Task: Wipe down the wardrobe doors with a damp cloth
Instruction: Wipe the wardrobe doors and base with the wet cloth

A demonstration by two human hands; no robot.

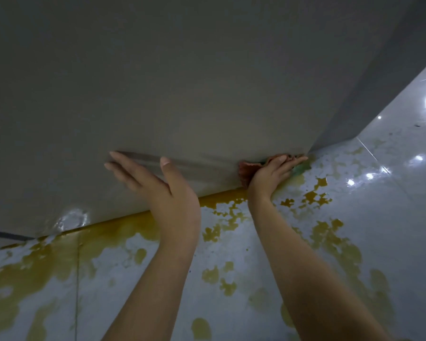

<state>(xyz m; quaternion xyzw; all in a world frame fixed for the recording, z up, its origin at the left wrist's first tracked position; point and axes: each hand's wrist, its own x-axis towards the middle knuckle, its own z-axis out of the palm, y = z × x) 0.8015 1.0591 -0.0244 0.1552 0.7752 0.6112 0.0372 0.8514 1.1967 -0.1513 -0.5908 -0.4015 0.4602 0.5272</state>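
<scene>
The flat grey matte wardrobe door (pixel 182 82) fills the upper part of our view, and its lower edge meets the glossy pale tiled floor (pixel 391 205). Near the lower right corner of this door, our right hand (pixel 272 174) presses a crumpled reddish-brown cloth (pixel 247 169) against the surface, with the fingers stretched flat over it; a small green part of the cloth shows beside the fingertips. Our left hand (pixel 167 190) rests flat on the door more to the left, fingers straight and spread, holding nothing. The two hands are apart from each other. On the floor below the door we see yellow-brown patches of liquid (pixel 315 195), spread in irregular spots.
</scene>
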